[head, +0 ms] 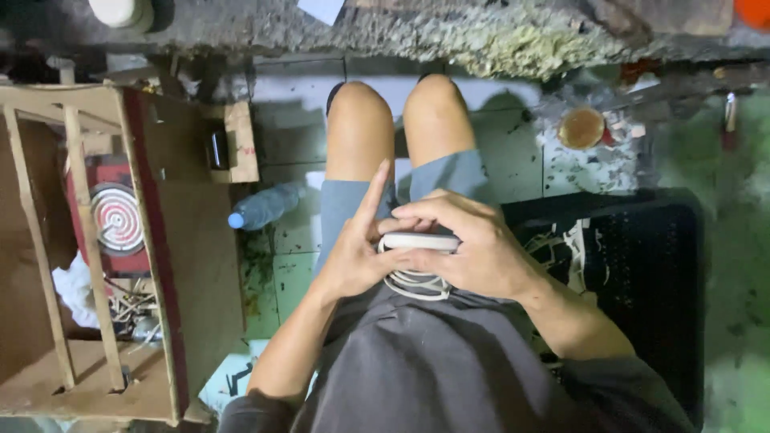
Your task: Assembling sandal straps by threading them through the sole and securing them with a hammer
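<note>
Mostly hidden, a small white device point(419, 241) with coiled white cable point(413, 285) sits over the lap, gripped between both hands. Right hand point(469, 248) curls over it; left hand point(357, 252) clasps its end, forefinger raised. Beside the right arm, a black crate point(642, 265) holds contents too dim to make out.

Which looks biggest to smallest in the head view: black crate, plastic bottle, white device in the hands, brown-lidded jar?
1. black crate
2. plastic bottle
3. white device, partly hidden by the hands and nearer the camera, so its place against the bottle is unsure
4. brown-lidded jar
</note>
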